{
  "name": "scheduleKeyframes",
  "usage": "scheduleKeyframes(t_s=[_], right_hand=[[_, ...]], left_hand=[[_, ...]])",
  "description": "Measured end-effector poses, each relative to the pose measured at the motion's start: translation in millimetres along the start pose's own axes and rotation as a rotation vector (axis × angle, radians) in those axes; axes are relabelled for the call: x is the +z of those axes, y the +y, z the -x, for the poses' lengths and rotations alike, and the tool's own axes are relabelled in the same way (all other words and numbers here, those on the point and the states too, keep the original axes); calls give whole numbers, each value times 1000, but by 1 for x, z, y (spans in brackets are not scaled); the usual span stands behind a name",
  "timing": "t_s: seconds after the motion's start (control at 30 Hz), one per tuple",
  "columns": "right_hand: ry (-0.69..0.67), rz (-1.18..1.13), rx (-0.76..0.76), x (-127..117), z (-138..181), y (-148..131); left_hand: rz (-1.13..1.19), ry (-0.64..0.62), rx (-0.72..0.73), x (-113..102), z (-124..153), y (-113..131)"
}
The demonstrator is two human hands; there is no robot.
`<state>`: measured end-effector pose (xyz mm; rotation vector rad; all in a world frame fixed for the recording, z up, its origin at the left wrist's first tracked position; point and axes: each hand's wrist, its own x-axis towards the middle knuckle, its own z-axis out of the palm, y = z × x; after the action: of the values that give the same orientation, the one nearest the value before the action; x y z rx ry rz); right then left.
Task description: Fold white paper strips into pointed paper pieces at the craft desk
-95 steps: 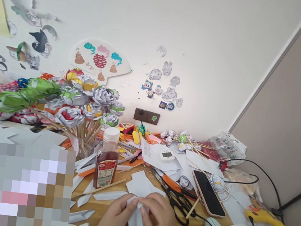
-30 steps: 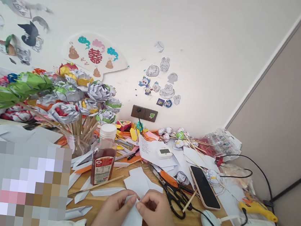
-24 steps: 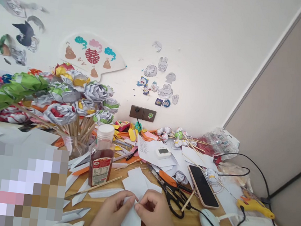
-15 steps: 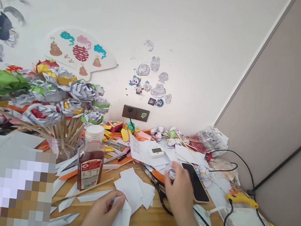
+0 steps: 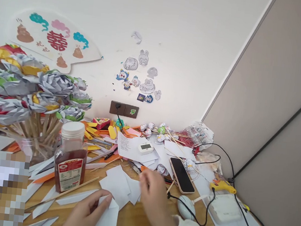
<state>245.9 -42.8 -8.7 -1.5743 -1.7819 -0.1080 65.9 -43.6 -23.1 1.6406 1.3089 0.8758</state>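
My left hand [image 5: 84, 212] pinches a folded strip of white paper [image 5: 107, 218] between thumb and fingers at the front of the wooden table. Loose white paper sheets [image 5: 119, 185] lie just beyond it. My right hand [image 5: 155, 202] hovers to the right with its fingers curled together; whether anything is in them cannot be made out. It covers most of the scissors, of which a blade end [image 5: 135, 167] shows beyond the fingers. A crumpled white paper flower [image 5: 162, 169] lies just behind this hand, near a phone [image 5: 183, 175].
A bottle of reddish-brown liquid [image 5: 70, 169] stands left of the paper, before a container of paper flowers [image 5: 43, 97] on sticks. A white timer [image 5: 145, 148] sits among scraps at the back. To the right are a mouse [image 5: 186, 207], a yellow glue gun [image 5: 223, 187] and black cables.
My right hand has drawn left and nearer, away from the paper flower and over the scissors. Its fingers have curled in. The left hand keeps its paper. The view has turned to the right.
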Motion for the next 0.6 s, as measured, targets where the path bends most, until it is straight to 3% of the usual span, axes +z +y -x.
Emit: scheduleKeyframes(t_s=[0.07, 0.17, 0.37, 0.6], right_hand=[[-174, -87, -88, 13, 13, -19], [-274, -123, -152, 28, 27, -34], [-300, -263, -80, 32, 28, -31], [-313, -318, -97, 27, 25, -27]], left_hand=[[16, 3, 15, 0, -1, -3], [38, 18, 39, 0, -2, -6], [105, -42, -11, -1, 0, -6], [177, -104, -6, -1, -1, -4]])
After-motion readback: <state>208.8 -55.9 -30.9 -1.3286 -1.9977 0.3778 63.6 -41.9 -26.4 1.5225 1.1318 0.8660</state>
